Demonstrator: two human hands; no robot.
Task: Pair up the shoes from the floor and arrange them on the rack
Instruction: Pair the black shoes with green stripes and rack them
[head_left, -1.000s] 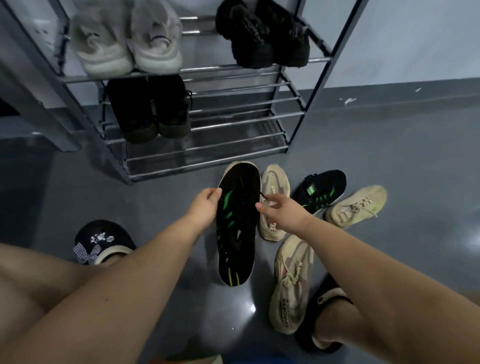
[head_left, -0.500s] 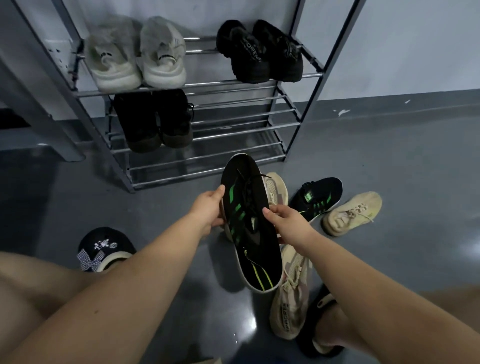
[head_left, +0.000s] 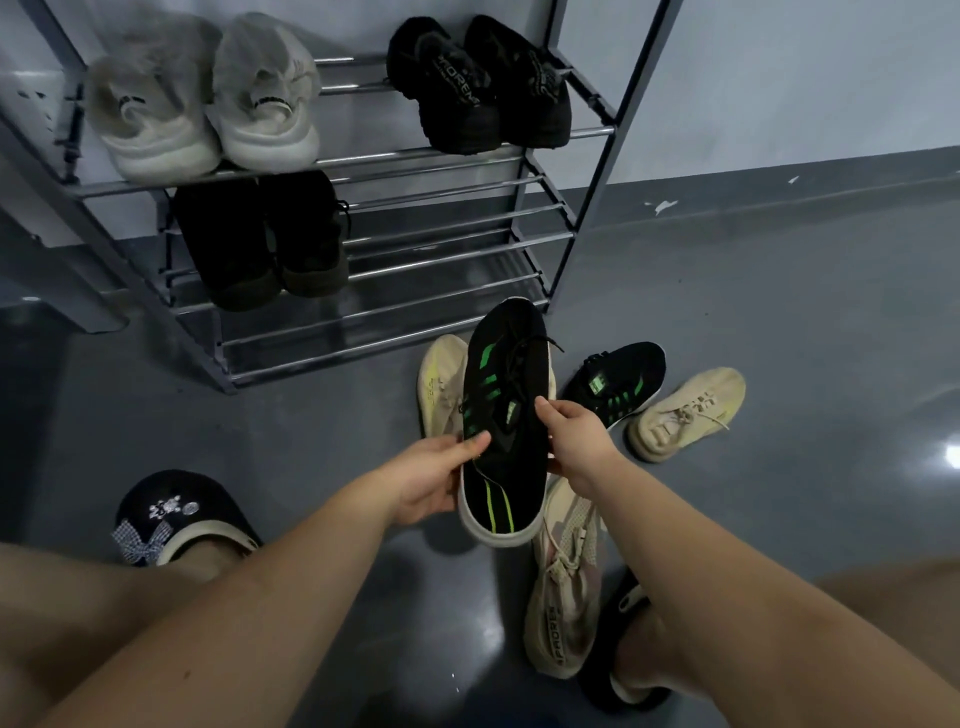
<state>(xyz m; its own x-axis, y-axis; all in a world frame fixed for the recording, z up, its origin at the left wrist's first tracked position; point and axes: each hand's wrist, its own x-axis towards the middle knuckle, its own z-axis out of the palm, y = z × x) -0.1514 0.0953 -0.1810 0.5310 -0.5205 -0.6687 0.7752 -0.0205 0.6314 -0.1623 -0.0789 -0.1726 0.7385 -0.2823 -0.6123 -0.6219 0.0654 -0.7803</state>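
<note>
Shoes fill the head view, and the one in play is a black sneaker (head_left: 506, 415) with bright green stripes, black laces and a pale sole rim, held at the centre of the frame above the grey floor (head_left: 779, 322), its toe pointing toward the rack (head_left: 457, 156) and its heel toward the camera. The left hand (head_left: 436, 478) grips its left edge, thumb curled over the upper. The right hand (head_left: 576, 441) grips its right edge, fingers wrapped round the side.

Its match, a second black-and-green sneaker (head_left: 618, 382), lies on the floor just right of the held shoe. A beige sneaker (head_left: 685, 410) lies beside that one further right. Another beige sneaker (head_left: 441, 384) lies partly hidden behind the held shoe, and a third beige sneaker (head_left: 563, 587) lies lower down, near the person's right foot.

On the rack in the upper left of the frame, a pair of white shoes (head_left: 208, 98) sits on the upper shelf beside a pair of black shoes (head_left: 478, 83). A dark pair (head_left: 260, 239) sits on the shelf below. The person's own feet wear black slippers (head_left: 171, 514), the left one with a checked bow.
</note>
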